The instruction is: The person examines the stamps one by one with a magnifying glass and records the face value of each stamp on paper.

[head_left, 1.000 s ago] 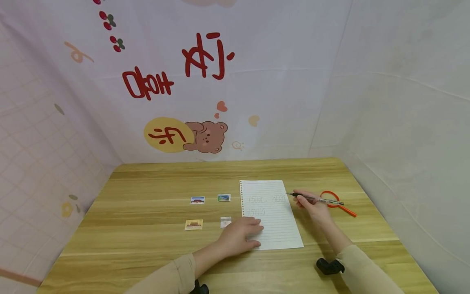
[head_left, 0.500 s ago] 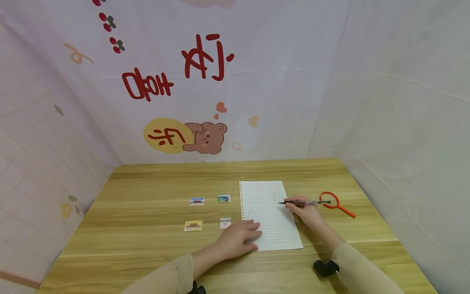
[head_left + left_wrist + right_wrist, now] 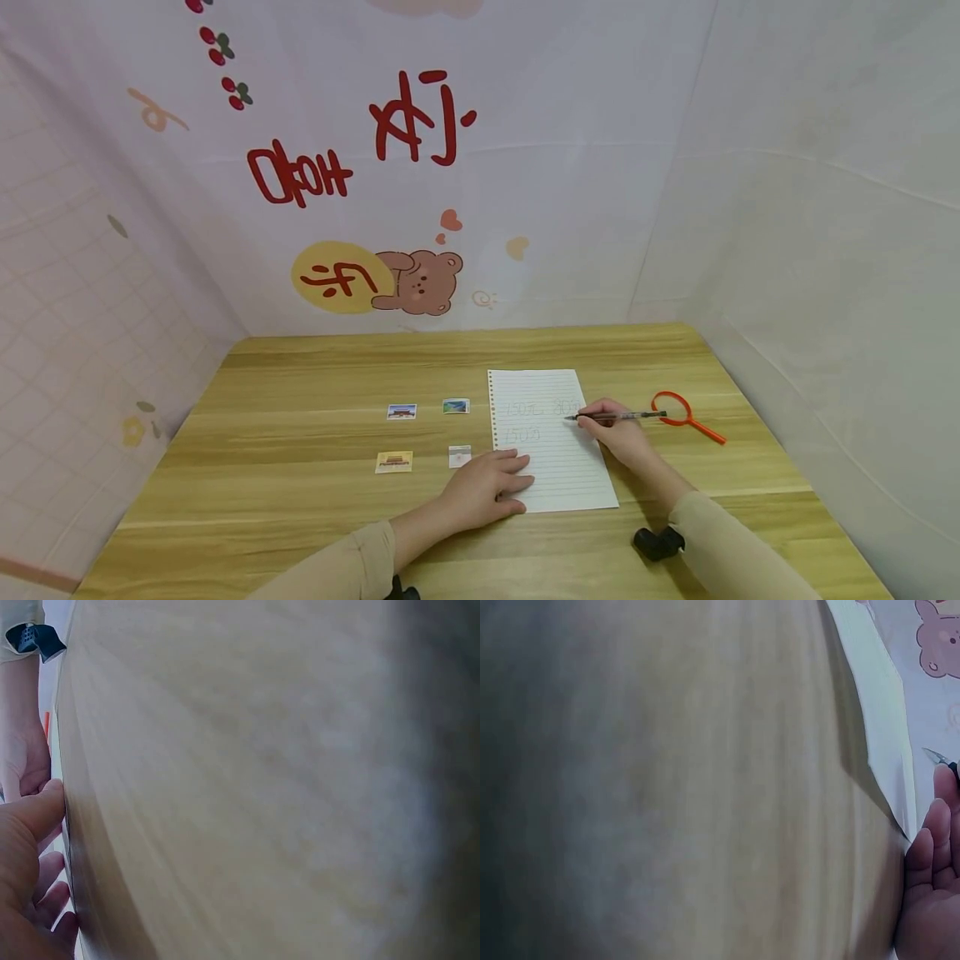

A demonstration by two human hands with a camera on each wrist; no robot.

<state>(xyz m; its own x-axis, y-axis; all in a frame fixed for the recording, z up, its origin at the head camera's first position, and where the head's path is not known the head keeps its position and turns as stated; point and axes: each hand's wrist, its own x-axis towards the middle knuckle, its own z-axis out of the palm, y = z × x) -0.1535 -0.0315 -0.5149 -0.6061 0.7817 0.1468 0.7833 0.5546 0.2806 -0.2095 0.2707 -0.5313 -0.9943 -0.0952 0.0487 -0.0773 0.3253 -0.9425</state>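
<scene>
A lined sheet of paper (image 3: 566, 479) with punched holes down its left side lies on the wooden table. Handwritten numbers and characters stand in two rows on its upper half. My left hand (image 3: 483, 490) rests on the lower left of the sheet, fingers spread. My right hand (image 3: 618, 433) is at the sheet's right edge and pinches a pen (image 3: 630, 415), its tip over the paper just below the upper row of writing. In the right wrist view the pen tip (image 3: 934, 756) points past the fingers, and the sheet's near corner lifts off the table.
Several small picture stamps lie left of the paper, among them a yellow stamp (image 3: 394, 462), a blue stamp (image 3: 402, 412) and a grey stamp (image 3: 460, 456). A magnifying glass (image 3: 707, 431) with a red frame lies right of my right hand. Fabric walls enclose the table (image 3: 285, 492).
My right hand has moved left with the pen, from beyond the sheet's right edge to over the paper. The left hand has stayed on the sheet.
</scene>
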